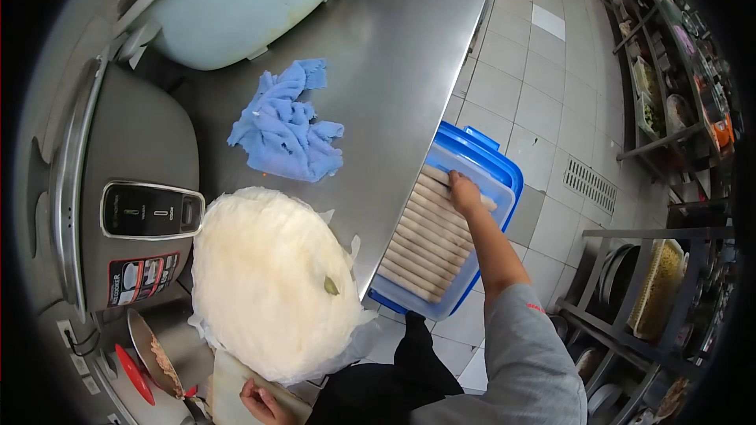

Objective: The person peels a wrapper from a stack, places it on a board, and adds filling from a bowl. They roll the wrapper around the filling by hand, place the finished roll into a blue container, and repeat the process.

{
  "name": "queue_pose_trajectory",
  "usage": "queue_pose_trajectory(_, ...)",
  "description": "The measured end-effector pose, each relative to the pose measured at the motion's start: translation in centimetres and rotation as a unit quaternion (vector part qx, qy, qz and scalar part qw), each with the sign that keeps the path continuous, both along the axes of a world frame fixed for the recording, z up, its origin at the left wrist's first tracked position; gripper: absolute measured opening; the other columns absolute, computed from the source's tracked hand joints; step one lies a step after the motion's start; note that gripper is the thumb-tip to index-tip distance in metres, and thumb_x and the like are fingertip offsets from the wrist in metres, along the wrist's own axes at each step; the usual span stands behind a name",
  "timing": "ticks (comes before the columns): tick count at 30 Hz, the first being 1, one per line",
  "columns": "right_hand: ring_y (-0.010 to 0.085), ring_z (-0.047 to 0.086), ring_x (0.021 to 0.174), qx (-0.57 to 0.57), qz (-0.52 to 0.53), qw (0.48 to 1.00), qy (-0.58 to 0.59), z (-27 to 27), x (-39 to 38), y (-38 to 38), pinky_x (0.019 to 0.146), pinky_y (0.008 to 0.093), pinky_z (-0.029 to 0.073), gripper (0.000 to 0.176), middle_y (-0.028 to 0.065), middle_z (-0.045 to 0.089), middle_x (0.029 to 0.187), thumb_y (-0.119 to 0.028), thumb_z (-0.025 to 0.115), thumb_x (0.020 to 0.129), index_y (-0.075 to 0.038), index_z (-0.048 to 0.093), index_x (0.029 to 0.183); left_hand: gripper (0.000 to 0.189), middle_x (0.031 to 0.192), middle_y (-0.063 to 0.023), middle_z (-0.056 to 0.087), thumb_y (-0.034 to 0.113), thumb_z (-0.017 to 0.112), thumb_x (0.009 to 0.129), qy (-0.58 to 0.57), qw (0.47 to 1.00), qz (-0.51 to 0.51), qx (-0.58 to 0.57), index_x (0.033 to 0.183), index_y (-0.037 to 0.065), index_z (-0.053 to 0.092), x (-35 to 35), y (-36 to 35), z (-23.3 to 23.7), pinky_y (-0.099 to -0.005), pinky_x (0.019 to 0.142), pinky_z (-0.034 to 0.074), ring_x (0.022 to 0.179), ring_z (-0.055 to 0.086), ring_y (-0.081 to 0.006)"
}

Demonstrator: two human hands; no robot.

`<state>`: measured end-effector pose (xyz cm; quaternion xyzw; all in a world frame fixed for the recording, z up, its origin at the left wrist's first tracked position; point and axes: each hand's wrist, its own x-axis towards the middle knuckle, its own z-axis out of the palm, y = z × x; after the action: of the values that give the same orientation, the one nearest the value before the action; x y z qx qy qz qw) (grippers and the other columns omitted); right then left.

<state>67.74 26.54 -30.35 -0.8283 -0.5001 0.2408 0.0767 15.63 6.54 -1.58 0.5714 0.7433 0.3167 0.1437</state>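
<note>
I noted crumpled blue cloth [290, 127] on steel counter [394, 55], near pale-blue appliance [236, 9]. Grey rice cooker [146, 138] with dark control panel [151, 210] stood on my left. On my right, slotted drain grate [590, 186] sat in tiled floor [513, 57]; beyond it, I saw loaded metal shelving [662, 142].

Silvery grey is the surface [394, 55] from where I stand. At its near right corner I see a creamy white mound [264, 283] marked by one olive-green fleck [331, 286]; further up lies a sky-blue cloth [291, 130]. Just past the right edge, beige rolls [425, 236] make stripes inside a bright blue tray [465, 142]. Along the left edge, one cooker [146, 130] is dark grey, another [236, 8] pale aqua.
</note>
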Motion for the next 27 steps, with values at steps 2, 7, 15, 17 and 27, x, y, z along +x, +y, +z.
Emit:
queue_pose_trajectory(2,0.0352,0.057,0.111,-0.018,0.015,0.999,-0.037,1.1,-0.8,0.0,0.090,0.0555,0.046,0.031,0.0146,0.059,0.117,-0.009,0.050,0.086,-0.009,0.053,0.117,0.034,0.103,-0.0136,0.054,0.023,0.053,0.097,0.013,1.000,0.008,-0.008,0.118,-0.004,0.051,0.3,0.0,0.1,-0.0341,0.084,0.042,0.091,0.049,-0.0230)
queue_pose_trajectory(7,0.0368,0.056,0.111,-0.053,0.042,0.996,-0.049,3.4,-0.6,-1.0,0.089,0.0541,0.047,0.037,0.0144,0.056,0.121,-0.010,0.050,0.086,-0.011,0.053,0.123,0.033,0.101,-0.0131,0.053,0.023,0.053,0.097,-0.001,1.000,0.023,-0.014,0.116,-0.004,0.051,1.1,0.3,0.6,-0.0342,0.083,0.042,0.090,0.049,-0.0229)
queue_pose_trajectory(15,0.0375,0.057,0.107,-0.033,0.098,0.994,-0.028,3.8,0.3,-1.1,0.086,0.0512,0.050,0.041,0.0148,0.057,0.119,-0.010,0.049,0.086,-0.012,0.052,0.127,0.034,0.098,-0.0135,0.052,0.025,0.053,0.097,0.040,0.999,0.019,-0.024,0.114,-0.005,0.052,0.7,0.3,0.5,-0.0354,0.081,0.042,0.087,0.048,-0.0230)
queue_pose_trajectory(17,0.0369,0.056,0.110,0.011,0.077,0.997,-0.022,2.0,-0.5,1.1,0.087,0.0522,0.049,0.042,0.0147,0.057,0.120,-0.013,0.050,0.086,-0.012,0.051,0.128,0.035,0.099,-0.0138,0.053,0.025,0.053,0.097,0.047,0.998,0.020,-0.027,0.114,-0.005,0.052,0.7,0.2,0.5,-0.0356,0.081,0.043,0.087,0.049,-0.0233)
queue_pose_trajectory(27,0.0345,0.052,0.116,0.038,0.028,0.998,-0.036,2.2,-4.6,2.8,0.094,0.0575,0.041,0.041,0.0133,0.055,0.124,-0.024,0.052,0.088,-0.010,0.051,0.127,0.034,0.102,-0.0159,0.054,0.026,0.052,0.098,0.059,0.998,0.012,-0.032,0.113,-0.005,0.052,0.7,0.4,0.8,-0.0367,0.083,0.043,0.089,0.050,-0.0250)
